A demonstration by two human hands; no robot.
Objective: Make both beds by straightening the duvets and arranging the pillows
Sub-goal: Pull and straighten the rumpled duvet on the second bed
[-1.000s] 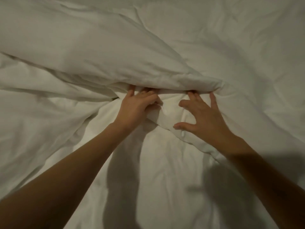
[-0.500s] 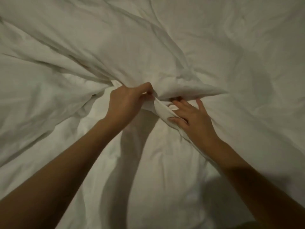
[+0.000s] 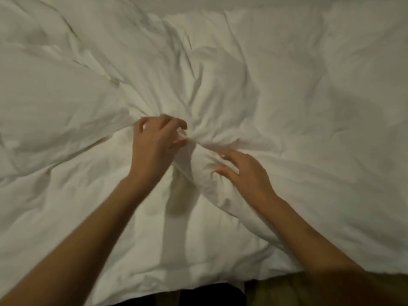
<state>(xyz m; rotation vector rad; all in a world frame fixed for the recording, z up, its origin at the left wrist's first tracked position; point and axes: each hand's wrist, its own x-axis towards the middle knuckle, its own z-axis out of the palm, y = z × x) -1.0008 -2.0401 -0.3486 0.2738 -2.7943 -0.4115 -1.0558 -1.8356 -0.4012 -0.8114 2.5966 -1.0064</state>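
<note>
A crumpled white duvet fills almost the whole view, its folds running in toward a bunched knot at the centre. My left hand pinches that bunch of fabric between thumb and curled fingers. Just to the right and slightly nearer, my right hand rests on a raised ridge of the duvet with its fingers bent into the cloth. No pillow can be told apart from the bedding.
The near edge of the duvet hangs over the bed's front side. Below it show a dark strip and a brownish surface at the bottom right. A pale band runs along the top.
The big fold that lay across the upper left has been pulled flatter. Both hands have drawn back toward me with the bunched fabric, and the bed's near edge has come into view.
</note>
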